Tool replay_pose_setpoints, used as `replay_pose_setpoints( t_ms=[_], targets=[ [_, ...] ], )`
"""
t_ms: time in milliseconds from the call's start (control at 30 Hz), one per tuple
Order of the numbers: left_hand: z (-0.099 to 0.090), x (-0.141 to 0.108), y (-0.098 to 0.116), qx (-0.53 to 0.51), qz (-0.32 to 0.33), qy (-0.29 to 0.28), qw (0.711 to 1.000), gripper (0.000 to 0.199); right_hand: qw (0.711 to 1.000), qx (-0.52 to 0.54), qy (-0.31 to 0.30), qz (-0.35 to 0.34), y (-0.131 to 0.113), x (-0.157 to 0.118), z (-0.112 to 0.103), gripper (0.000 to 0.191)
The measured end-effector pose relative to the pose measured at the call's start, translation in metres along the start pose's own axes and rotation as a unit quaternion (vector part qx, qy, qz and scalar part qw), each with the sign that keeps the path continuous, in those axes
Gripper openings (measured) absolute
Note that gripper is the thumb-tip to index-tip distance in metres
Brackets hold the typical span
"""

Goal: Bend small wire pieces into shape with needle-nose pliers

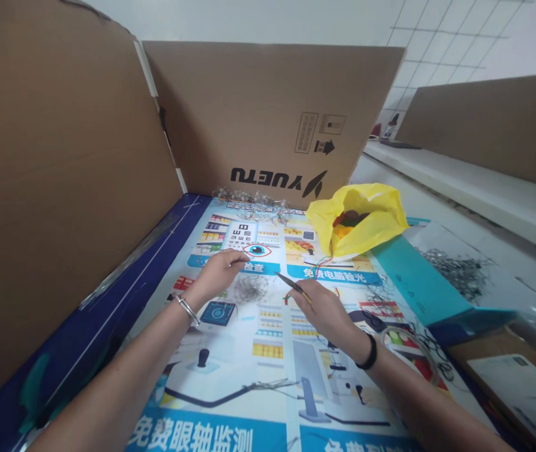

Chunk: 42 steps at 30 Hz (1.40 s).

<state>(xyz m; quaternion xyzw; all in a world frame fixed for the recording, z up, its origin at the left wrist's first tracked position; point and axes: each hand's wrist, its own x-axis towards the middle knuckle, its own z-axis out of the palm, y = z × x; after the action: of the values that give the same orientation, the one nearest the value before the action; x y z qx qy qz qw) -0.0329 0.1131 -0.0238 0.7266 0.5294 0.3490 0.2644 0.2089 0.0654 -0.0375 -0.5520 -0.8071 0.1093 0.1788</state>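
Note:
My left hand (223, 271) is above the printed poster sheet (244, 326), thumb and fingertips pinched together. Whatever is between those fingertips is too small to make out. A loose tangle of thin wire (251, 289) lies just right of and below it. My right hand (322, 307) is closed around a slim pointed metal tool (291, 284), its tip facing up and left toward the left hand. The tool's handle is mostly hidden in the palm, so its kind is unclear. Short coloured wires (287, 299) show beside the right fingers.
Behind the poster stands a cardboard panel (268, 113), with another panel (61, 157) at left. An opened yellow bag (381, 213) holds coloured pieces. Thin wire clippings (253, 198) line the back edge. At right are a tape roll (430, 358) and a dark wire pile (459, 273).

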Motion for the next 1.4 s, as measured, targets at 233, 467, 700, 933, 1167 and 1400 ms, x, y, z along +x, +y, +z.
replay_pose_setpoints(
  t_ms=[233,467,700,933,1167,1400],
  targets=[
    [-0.011,0.007,-0.026,0.054,-0.038,-0.009,0.998,0.023,1.0,-0.017,0.007,-0.009,0.009,0.0,0.014,0.03],
    [-0.01,0.003,-0.013,0.005,-0.058,-0.062,0.996,0.026,0.999,-0.02,0.041,-0.026,0.011,-0.001,0.019,0.027],
    [-0.004,-0.003,-0.009,0.04,0.008,-0.112,0.993,0.043,0.999,-0.018,0.044,-0.02,0.008,0.0,0.016,0.028],
    [0.023,0.0,-0.014,0.083,0.043,-0.086,0.992,0.025,0.996,-0.049,0.061,-0.035,0.014,0.003,0.022,0.028],
    [0.027,-0.001,-0.011,0.064,0.048,-0.086,0.993,0.021,0.994,-0.074,0.071,-0.048,0.017,0.005,0.022,0.027],
    [0.03,-0.003,-0.009,0.042,0.032,-0.094,0.994,0.021,0.988,-0.111,0.085,-0.067,0.018,0.004,0.025,0.026]
  ],
)
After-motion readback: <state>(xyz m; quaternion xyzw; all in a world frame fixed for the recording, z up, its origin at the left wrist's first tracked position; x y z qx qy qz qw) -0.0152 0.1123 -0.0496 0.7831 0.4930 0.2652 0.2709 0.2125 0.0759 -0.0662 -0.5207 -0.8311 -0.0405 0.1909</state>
